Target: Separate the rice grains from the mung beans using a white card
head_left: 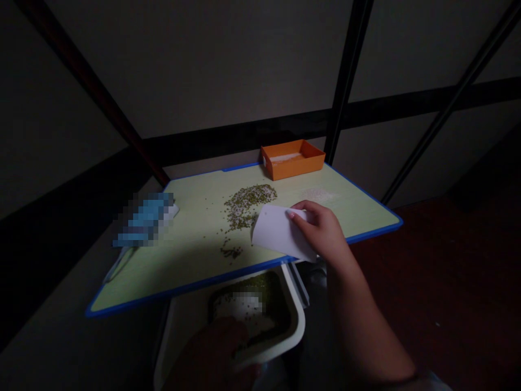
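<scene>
My right hand [321, 231] grips a white card [277, 232] and holds it tilted on the pale green table [191, 255], just right of a scatter of small green beans [244, 209]. Below the table's front edge my left hand [215, 355] holds a white tray [299, 317] in the dark. The tray holds green beans and a pale heap. A small pile of white grains [315, 194] lies on the table behind my right hand.
An orange box [293, 158] with white grains inside stands at the table's far edge. A blurred blue object [144, 220] lies at the table's left. Dark wall beams rise behind. The floor to the right is dark red.
</scene>
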A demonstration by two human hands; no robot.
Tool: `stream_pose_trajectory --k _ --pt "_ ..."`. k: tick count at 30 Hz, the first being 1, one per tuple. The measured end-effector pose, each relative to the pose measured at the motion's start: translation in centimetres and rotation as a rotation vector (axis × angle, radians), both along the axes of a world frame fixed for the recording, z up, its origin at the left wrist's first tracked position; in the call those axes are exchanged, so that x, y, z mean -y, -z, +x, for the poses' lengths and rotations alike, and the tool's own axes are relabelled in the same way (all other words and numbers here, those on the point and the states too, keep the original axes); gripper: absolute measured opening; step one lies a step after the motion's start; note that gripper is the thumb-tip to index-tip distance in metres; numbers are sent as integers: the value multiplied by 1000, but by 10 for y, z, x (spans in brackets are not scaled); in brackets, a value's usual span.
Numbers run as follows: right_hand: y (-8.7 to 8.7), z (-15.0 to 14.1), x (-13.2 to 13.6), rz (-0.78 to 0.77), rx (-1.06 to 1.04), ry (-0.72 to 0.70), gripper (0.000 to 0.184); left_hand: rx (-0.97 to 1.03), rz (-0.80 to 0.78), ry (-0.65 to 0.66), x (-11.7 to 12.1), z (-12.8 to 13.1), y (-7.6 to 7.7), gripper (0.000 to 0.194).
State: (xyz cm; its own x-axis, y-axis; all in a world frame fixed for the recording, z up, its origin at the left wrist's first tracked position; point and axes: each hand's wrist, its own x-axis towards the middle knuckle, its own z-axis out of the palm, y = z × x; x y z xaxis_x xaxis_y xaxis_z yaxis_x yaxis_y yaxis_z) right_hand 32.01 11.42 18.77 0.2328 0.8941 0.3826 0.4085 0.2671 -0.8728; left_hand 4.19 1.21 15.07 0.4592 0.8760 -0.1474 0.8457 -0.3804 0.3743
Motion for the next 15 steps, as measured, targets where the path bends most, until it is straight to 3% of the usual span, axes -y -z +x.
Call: stream_pose_trajectory --k 9,15 --pt "-2 0 4 4 -17 -13 18 -8 44 23 -3 -6 11 30" --pt "-1 -7 4 3 -24 -73 17 9 69 15 2 -3 4 30"
